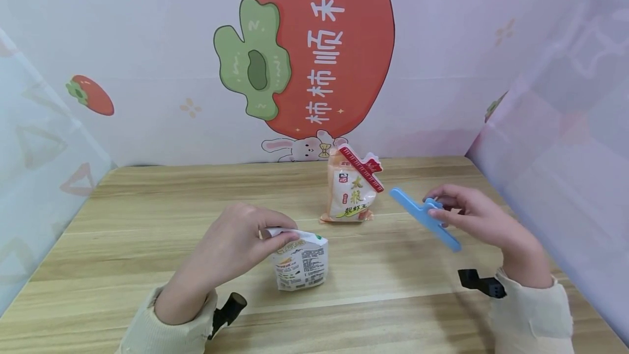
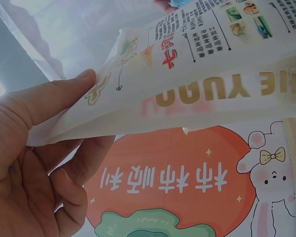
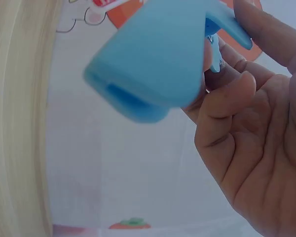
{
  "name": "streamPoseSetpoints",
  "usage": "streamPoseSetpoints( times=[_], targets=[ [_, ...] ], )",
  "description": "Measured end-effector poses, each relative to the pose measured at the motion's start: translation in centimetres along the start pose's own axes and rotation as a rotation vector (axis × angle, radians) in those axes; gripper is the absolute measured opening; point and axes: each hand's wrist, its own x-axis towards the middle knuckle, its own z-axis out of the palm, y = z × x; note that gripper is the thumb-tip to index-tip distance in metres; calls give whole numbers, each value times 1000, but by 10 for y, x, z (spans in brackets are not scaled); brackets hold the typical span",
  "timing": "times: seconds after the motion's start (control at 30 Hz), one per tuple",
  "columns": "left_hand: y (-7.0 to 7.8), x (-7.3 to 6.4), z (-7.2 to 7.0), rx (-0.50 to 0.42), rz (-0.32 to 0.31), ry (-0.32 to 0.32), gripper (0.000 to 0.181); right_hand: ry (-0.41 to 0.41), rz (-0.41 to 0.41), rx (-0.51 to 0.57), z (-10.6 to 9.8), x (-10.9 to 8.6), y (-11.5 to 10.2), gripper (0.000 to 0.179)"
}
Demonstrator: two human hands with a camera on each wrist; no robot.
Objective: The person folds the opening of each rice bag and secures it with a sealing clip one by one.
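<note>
My left hand (image 1: 248, 239) pinches the folded top edge of a small white printed food bag (image 1: 302, 266), which stands on the table. In the left wrist view the thumb lies over the bag's (image 2: 187, 64) edge with fingers beneath it. To the right, my right hand (image 1: 474, 214) holds a long blue bag clip (image 1: 417, 214) by its handle, raised above the table and apart from the bag. The right wrist view shows the clip's (image 3: 153, 54) end up close, with thumb and fingers at its handle.
Behind the two hands, an orange-and-white food bag (image 1: 349, 193) stands upright, with a red bag clip (image 1: 361, 165) slanted across its top corner. The wooden table (image 1: 172, 201) ends at a printed backdrop (image 1: 162, 26), and similar sheets hang at both sides.
</note>
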Motion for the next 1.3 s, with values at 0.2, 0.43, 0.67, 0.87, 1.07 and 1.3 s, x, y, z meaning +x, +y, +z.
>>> streamPoseSetpoints(
  times=[0.2,0.43,0.67,0.87,1.07,1.3],
  targets=[
    [0,0,0,0,-2,-2,4,9,-79,-35,11,6,-13,17],
    [-1,0,0,2,-8,-7,3,34,-156,-49,24,13,-23,19],
    [-2,1,1,-6,-1,-3,3,101,-187,-91,38,19,-36,23],
    [-1,0,1,-5,-19,-6,3,116,-272,-69,48,21,-45,27],
    [-1,0,0,2,-22,-4,3,94,-324,-61,56,21,-52,29],
    [0,0,0,0,-35,-12,3,50,-349,-61,64,23,-58,35]
  ],
)
